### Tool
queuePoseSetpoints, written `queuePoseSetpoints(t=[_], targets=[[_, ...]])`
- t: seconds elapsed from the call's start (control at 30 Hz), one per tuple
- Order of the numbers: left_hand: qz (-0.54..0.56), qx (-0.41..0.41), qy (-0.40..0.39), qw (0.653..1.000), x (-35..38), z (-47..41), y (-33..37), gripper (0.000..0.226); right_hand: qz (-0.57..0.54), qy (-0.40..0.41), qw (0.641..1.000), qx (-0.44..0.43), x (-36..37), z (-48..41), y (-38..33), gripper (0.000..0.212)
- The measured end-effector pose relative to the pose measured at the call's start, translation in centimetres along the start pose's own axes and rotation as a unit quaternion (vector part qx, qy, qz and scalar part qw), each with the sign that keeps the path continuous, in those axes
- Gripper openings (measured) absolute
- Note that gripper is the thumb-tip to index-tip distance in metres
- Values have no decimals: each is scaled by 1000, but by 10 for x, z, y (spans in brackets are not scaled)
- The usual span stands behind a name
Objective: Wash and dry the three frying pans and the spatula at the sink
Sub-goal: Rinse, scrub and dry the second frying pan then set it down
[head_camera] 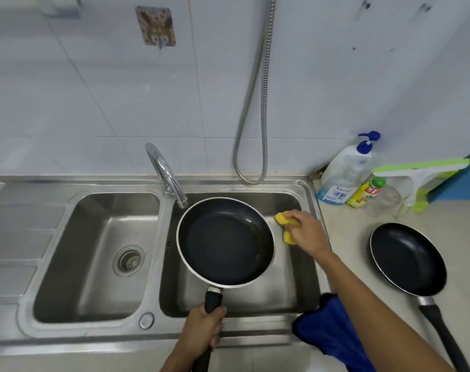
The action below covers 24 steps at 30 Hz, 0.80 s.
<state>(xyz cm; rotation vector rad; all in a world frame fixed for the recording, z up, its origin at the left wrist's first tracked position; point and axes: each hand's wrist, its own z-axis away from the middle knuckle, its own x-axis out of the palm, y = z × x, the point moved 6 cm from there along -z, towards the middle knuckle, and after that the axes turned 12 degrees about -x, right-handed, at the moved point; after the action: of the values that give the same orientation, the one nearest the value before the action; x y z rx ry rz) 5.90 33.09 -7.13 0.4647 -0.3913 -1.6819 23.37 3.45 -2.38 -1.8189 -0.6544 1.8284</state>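
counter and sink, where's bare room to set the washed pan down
Free: the left basin, the ribbed drainboard left of it, and the counter strip between the sink and the second pan. Crowded: the back right corner with the bottles.

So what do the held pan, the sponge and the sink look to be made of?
Pan: likely metal with a dark matte nonstick lining; pale bare rim. Sponge: soft yellow foam, squashed in the right hand. Sink: brushed stainless steel, by its grey sheen.
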Motion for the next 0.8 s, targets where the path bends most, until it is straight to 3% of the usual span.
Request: queuePoseSetpoints(t=[0.13,0.27,0.33,0.4,0.47,0.53,0.6,0.67,0.77,0.8], targets=[[31,1,-24,999,6,-1,-4,42,146,52,986,53,-52,-3,62,27],[51,-7,-42,998,13,3,-9,46,202,-74,969,119,-52,4,106,47],[56,-7,-45,997,13,4,-7,41,224,-66,964,129,-45,14,99,51],[66,-7,-46,997,14,4,-2,38,180,25,979,89,-37,26,63,46],[83,-9,-46,995,16,5,5,42,93,58,992,64,-15,51,22,38],[98,-11,-46,994,18,6,10,51,5,42,995,94,15,83,-13,26],[101,-11,-48,994,21,6,13,61,-74,-23,984,162,49,113,-37,24],[98,-2,-49,994,22,8,16,70,-179,-125,943,250,79,139,-60,40],[86,18,-41,995,21,11,18,79,-371,-233,821,366,109,168,-95,68],[77,24,-36,996,21,13,19,81,-405,-245,796,377,115,172,-103,70]])
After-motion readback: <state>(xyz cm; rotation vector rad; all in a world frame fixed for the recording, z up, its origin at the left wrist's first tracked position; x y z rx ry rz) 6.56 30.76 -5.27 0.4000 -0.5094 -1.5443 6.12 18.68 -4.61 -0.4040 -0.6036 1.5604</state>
